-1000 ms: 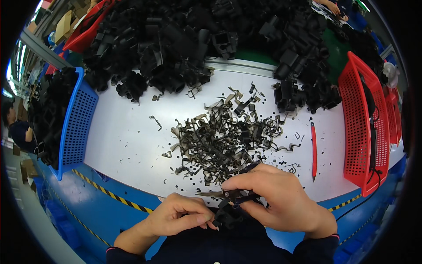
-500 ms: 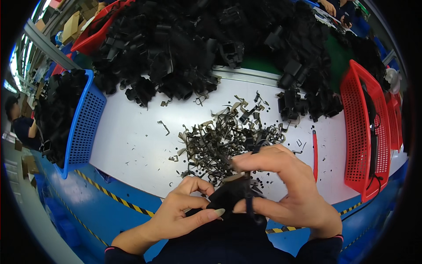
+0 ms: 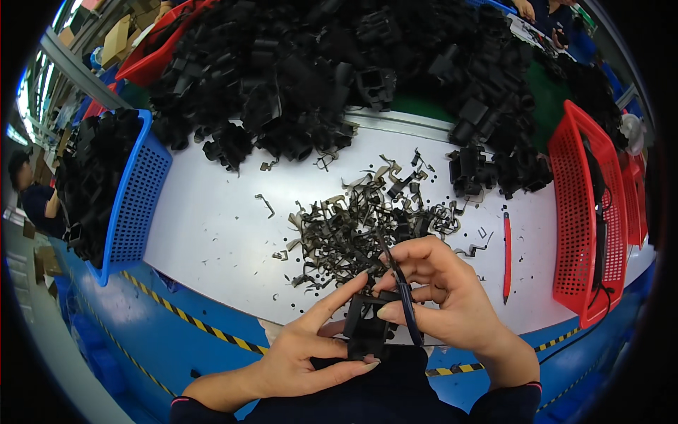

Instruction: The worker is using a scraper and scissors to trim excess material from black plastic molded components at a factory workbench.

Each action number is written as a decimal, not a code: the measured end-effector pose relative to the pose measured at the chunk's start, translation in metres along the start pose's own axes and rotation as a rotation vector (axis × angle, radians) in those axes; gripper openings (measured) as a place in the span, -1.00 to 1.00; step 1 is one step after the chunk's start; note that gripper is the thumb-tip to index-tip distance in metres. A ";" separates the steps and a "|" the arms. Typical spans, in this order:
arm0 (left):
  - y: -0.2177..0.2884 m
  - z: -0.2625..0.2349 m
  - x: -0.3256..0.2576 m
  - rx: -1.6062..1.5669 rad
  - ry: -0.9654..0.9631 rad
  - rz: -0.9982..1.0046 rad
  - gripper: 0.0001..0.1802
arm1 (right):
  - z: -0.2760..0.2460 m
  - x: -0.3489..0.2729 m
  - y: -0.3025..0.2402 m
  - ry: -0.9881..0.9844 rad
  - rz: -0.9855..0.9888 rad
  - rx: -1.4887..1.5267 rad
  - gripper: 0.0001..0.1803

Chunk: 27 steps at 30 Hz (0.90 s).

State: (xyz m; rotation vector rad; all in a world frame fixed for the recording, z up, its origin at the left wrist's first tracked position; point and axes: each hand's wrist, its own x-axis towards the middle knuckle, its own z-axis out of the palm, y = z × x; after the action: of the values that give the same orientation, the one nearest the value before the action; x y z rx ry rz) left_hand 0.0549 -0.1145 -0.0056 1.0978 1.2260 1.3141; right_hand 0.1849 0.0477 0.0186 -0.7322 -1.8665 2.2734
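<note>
My left hand (image 3: 304, 353) is closed around a boxy black plastic part (image 3: 367, 325), held just in front of my body at the table's near edge. Its fingers wrap the part's left side and underside. Across from it, my right hand (image 3: 452, 297) grips a long, slim, dark tool (image 3: 404, 293), which slants from the upper left down toward my lap. The right thumb and fingertips lie against the part's upper right corner. What exactly the tool is, I cannot make out. Just beyond both hands spreads a heap of small dark plastic scraps (image 3: 353, 219).
A large mound of black plastic parts (image 3: 282, 78) covers the far side of the white table (image 3: 212, 233). At the left stands a full blue basket (image 3: 138, 205); at the right, a red basket (image 3: 572, 233). A red pen-like stick (image 3: 506, 258) lies right of the scraps.
The black part has turned, its open boxy side now showing. My right hand has come lower and closer to the left, and the slim tool now shows lengthwise.
</note>
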 end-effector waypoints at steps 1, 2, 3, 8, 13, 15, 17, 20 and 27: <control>0.000 0.000 0.000 -0.008 0.001 0.034 -0.88 | 0.002 -0.002 0.003 0.009 -0.003 0.036 -0.47; -0.002 -0.001 0.000 -0.015 0.001 0.067 -0.87 | 0.004 -0.003 0.006 0.018 -0.006 0.072 -0.46; -0.003 -0.001 0.000 -0.023 0.001 0.101 -0.87 | 0.005 -0.004 0.010 0.017 0.002 0.112 -0.44; -0.005 0.000 -0.001 -0.042 0.008 0.084 -0.87 | 0.008 -0.004 0.017 0.035 0.032 0.149 -0.44; -0.006 -0.004 -0.005 -0.027 0.052 0.061 -0.87 | -0.022 -0.018 -0.005 -0.013 -0.265 -0.465 -0.47; -0.008 -0.007 -0.010 -0.002 0.077 0.060 -0.87 | -0.027 -0.025 -0.024 -0.196 -0.351 -0.721 -0.48; -0.007 -0.006 -0.008 0.026 0.066 0.048 -0.87 | -0.025 -0.032 -0.023 -0.203 -0.351 -0.799 -0.54; -0.004 -0.005 -0.005 0.106 0.044 0.046 -0.86 | -0.021 -0.036 -0.025 -0.224 -0.333 -0.933 -0.58; -0.003 0.001 -0.005 0.264 0.059 0.082 -0.83 | -0.019 -0.035 -0.041 -0.306 -0.320 -1.117 -0.57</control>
State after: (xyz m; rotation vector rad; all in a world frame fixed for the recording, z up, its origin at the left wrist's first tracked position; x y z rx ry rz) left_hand 0.0567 -0.1196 -0.0083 1.3144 1.4420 1.2785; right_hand 0.2150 0.0606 0.0652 -0.0892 -3.0815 1.0472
